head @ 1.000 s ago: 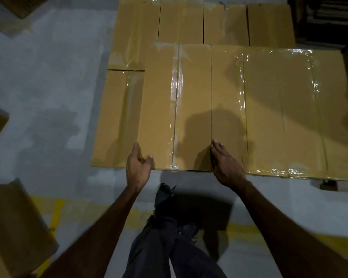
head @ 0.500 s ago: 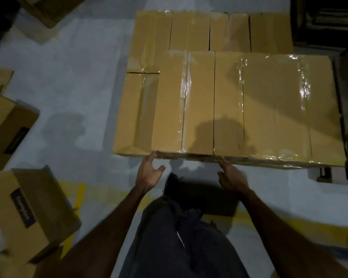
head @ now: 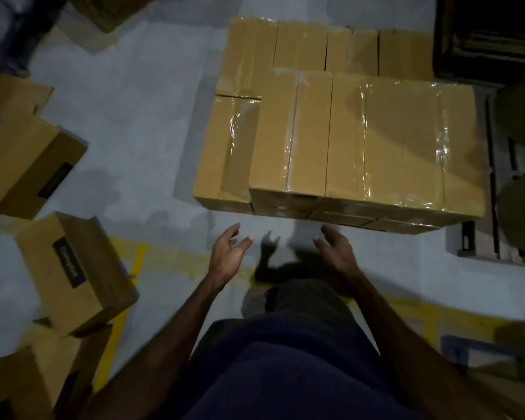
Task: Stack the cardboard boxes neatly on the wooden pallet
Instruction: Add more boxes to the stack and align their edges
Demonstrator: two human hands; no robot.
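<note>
Here the grey floor [head: 128,122] fills most of the view, with worn yellow lines [head: 170,259] painted across it near the person's feet. On it, upper right, stands the stack [head: 376,140] of taped cardboard boxes, packed side by side in rows with their tops level and glossy with clear tape; two layers show at the near face. All of these boxes are sealed, so their contents cannot be seen. The pallet beneath is almost wholly hidden; only a dark edge at the stack's right may belong to it, and that is not certain. A narrow box [head: 228,150] at the stack's left end sits a little lower than its neighbours.

To the left, well apart from the stack, loose boxes lie on the floor at odd angles: one with a dark label [head: 70,262] on its side, a larger one [head: 28,159] above it, and more at the bottom left corner [head: 19,386]. They look closed too.

The left hand [head: 229,253] and right hand [head: 335,248] hang just short of the stack's near face, touching nothing, palms turned toward each other, fingers apart and loosely bent.
</note>
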